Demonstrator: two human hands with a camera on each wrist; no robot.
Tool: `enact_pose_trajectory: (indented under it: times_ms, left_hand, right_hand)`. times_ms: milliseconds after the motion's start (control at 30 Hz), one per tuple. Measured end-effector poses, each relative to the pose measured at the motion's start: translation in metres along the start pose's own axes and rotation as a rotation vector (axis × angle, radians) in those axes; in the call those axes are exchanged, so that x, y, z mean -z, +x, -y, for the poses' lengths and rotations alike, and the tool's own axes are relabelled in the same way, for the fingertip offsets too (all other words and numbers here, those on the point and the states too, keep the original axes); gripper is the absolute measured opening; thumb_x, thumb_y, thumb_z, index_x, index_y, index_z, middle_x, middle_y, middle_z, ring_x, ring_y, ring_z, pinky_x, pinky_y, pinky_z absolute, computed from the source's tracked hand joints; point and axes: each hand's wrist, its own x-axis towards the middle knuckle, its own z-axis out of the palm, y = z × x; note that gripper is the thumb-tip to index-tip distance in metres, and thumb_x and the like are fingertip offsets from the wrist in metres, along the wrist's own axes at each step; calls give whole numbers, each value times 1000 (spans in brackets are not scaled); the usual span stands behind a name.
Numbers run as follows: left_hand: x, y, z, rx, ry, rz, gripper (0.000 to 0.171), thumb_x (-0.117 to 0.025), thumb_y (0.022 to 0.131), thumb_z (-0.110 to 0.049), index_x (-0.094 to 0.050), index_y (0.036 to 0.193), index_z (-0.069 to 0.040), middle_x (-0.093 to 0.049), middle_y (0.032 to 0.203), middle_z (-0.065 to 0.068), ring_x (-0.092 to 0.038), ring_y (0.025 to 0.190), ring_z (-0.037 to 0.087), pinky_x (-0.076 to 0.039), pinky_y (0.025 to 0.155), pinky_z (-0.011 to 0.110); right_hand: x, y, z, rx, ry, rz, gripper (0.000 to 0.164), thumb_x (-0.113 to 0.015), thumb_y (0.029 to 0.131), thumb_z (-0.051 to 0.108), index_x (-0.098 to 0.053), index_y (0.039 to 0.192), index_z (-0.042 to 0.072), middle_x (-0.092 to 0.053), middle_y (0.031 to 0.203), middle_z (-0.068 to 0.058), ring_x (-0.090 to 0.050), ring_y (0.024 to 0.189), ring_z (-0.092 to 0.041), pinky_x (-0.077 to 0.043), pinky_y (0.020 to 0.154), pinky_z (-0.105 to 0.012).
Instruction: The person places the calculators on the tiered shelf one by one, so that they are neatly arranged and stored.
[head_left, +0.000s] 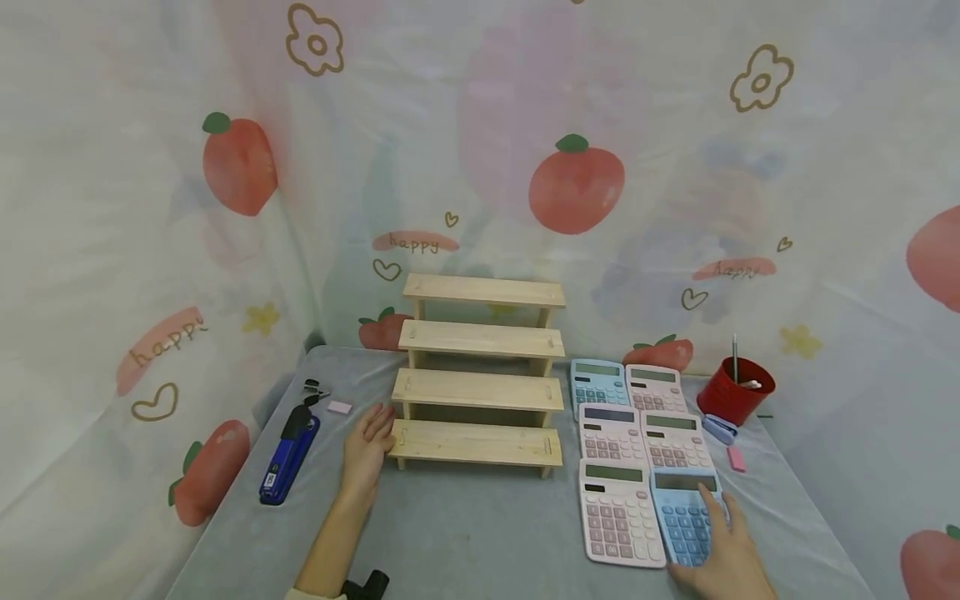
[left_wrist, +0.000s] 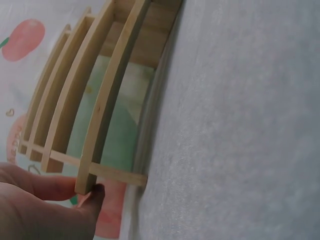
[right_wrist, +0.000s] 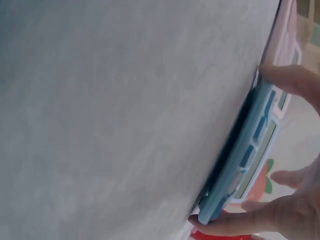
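- Head view, between four and five o'clock, nearest us: the right hand (head_left: pixel 723 554) spans a flat light-blue plastic calculator (head_left: pixel 681 521), and that's a grip, thumb on one long edge, a finger on the other!
- Handling call: light, I'd judge, with a stiff shell and smooth, rather slippery sides. The edges look the place to hold; squeezing the screen could harm it. Lifted or lying on the grey cloth-covered table (head_left: pixel 480 542)? Can't tell.
- Just beside it, towards nine o'clock, one pinkish-white plastic calculator (head_left: pixel 619 510), likely just as light.
- Over to seven o'clock, the left hand (head_left: pixel 367 450) pinches the lowest board's end on a pale four-step wooden stand (head_left: pixel 480 388), thumb underneath!
- That stand sits below centre, at six o'clock: stiff, probably modest in weight, perhaps prone to sliding or tipping if tugged from one end. Both ends of a board would hold it steadier.
- Farther back, between three and four o'clock, a red round cup (head_left: pixel 723 407) stands beyond the calculators.
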Motion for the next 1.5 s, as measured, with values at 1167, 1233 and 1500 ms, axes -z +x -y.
enact_pose_trajectory:
  times_ms: [1167, 1233, 1500]
  left_hand:
    - [0, 2, 0, 38, -15, 5, 71, -42, 91, 21, -30, 159, 7, -44, 156, 29, -43, 147, 37, -47, 90, 12]
    - [-1, 2, 0, 33, -14, 6, 71, -41, 90, 21, -31, 159, 7, -45, 156, 29, -43, 147, 37, -47, 89, 11]
    - [1, 0, 0, 26, -29, 7, 69, -40, 89, 23, -33, 157, 10, -44, 155, 31, -42, 146, 37, -45, 89, 11]
  right_hand:
    - [110, 4, 146, 500, 169, -378, 125, -95, 70, 28, -17, 168, 18, -16, 167, -28, -36, 136, -58, -41, 93, -80]
    - [116, 10, 160, 524, 170, -385, 124, -94, 71, 28, -18, 168, 18, -18, 167, -27, -35, 137, -58, -42, 92, -79]
    - [135, 31, 222, 608, 241, -384, 118, -91, 75, 26, -19, 168, 19, -19, 167, -26, -41, 138, -55, -45, 98, -73]
